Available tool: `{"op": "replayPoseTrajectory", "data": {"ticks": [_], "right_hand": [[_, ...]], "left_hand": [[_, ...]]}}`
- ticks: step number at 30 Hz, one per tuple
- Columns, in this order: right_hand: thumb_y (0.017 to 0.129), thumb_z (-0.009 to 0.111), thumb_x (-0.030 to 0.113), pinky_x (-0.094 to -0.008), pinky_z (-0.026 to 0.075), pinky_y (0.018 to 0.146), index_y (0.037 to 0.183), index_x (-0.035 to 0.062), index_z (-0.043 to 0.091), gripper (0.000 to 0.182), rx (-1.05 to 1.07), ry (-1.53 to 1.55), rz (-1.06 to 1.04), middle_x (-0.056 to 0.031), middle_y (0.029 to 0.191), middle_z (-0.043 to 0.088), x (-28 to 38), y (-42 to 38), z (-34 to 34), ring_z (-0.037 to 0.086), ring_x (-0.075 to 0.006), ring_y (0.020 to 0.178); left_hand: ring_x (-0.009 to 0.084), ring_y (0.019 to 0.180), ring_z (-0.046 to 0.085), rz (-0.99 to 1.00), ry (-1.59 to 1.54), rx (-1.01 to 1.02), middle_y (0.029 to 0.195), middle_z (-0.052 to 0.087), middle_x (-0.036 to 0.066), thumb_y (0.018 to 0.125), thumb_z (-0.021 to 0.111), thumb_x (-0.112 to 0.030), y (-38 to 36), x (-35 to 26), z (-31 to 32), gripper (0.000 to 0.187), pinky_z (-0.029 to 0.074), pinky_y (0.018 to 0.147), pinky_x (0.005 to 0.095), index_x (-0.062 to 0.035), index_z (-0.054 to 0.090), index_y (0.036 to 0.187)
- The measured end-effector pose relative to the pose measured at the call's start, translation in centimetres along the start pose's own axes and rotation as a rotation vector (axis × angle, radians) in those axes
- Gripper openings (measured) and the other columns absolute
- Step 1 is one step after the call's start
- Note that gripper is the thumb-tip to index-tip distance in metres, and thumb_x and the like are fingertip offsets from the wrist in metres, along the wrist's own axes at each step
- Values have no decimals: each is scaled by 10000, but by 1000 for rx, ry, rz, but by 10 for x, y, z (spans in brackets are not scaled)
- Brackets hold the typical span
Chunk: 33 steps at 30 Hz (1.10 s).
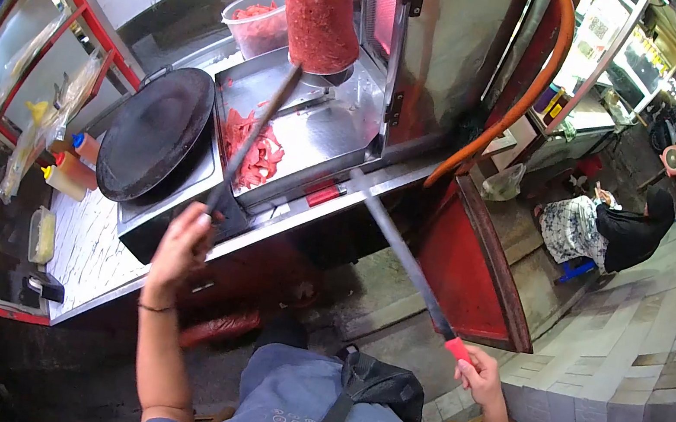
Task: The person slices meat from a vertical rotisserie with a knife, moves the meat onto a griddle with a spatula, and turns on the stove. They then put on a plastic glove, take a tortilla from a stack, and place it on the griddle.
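My left hand [182, 247] is closed around the lower end of a long, dark, narrow tool [255, 136], whose exact kind I cannot make out. Its tip points up toward the cone of reddish meat [322, 23] on a vertical spit. My right hand [478, 375] grips the red handle of a long knife [403, 254], with the blade slanting up and left to the counter's front edge. Below the meat cone is a metal tray [327, 135] with a pile of red meat shavings [255, 153] at its left side.
A round black griddle [155, 136] stands left of the tray. Behind it is a white tub [255, 34] of meat; sauce bottles [72, 176] stand farther left. An orange hose [519, 120] hangs at the right. A seated person [628, 228] is on the right, near another stall.
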State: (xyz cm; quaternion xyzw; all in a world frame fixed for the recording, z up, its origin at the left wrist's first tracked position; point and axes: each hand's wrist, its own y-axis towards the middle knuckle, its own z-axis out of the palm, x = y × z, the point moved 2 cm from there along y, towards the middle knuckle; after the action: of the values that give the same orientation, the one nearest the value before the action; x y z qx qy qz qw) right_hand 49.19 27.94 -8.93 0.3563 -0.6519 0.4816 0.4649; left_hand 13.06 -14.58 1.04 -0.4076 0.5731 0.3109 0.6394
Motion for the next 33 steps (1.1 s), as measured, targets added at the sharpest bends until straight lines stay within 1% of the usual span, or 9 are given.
{"op": "replayPoseTrajectory", "data": {"ticks": [2,4,6,8,11,19,21,27,33], "right_hand": [[957,570,160,-203,392,485,1224,21,601,303,79,7,50,-22,721,635,14,8,6,498,-45,531],[974,556,195,-193,376,470,1210,23,612,298,164,12,107,-18,693,628,26,20,14,479,-34,512],[993,530,262,-201,379,462,1191,16,623,330,250,0,139,-16,674,624,36,29,19,471,-37,497],[995,525,268,-200,379,459,1192,17,623,334,276,3,138,-18,674,624,37,37,18,471,-38,491],[998,519,273,-197,379,454,1193,18,621,337,309,18,145,-26,674,626,36,45,20,473,-41,480],[998,516,279,-197,380,446,1201,16,605,344,357,160,216,-52,678,635,34,60,37,484,-51,470],[1000,514,280,-202,379,439,1200,27,588,331,392,197,217,-45,674,625,42,74,56,482,-58,464],[1006,504,281,-209,390,425,1118,89,551,228,423,234,116,-38,666,611,54,149,143,499,-71,464],[1028,456,307,-234,392,408,1119,50,522,281,470,321,39,-75,665,617,83,213,210,507,-98,448]], "left_hand": [[114,553,450,357,773,-239,641,468,10,967,540,-236,-2,-42,-24,226,369,494,303,-28,578,1049],[250,650,582,231,1109,-331,689,582,133,937,577,-210,-7,-93,-18,252,437,613,386,11,598,1057],[437,877,607,280,1293,-269,894,653,265,902,608,-219,4,-121,-3,299,460,778,467,20,615,1083],[434,889,623,343,1406,-141,891,655,266,898,598,-229,34,-122,4,301,481,804,486,17,633,1068],[421,907,627,189,1525,-126,894,650,272,893,589,-231,66,-115,24,290,491,835,494,6,662,1043],[371,873,662,27,1829,-123,878,673,230,840,653,-235,38,-203,-14,253,519,803,447,-3,707,924],[357,835,671,141,1868,-153,857,677,230,849,641,-236,51,-218,-15,272,525,778,445,25,697,903],[376,920,673,10,1838,-293,939,683,240,839,578,-265,128,-189,4,302,546,822,444,2,702,909],[347,894,681,-73,2139,81,943,689,225,797,568,-221,102,-233,-3,282,547,788,421,18,716,819]]}}
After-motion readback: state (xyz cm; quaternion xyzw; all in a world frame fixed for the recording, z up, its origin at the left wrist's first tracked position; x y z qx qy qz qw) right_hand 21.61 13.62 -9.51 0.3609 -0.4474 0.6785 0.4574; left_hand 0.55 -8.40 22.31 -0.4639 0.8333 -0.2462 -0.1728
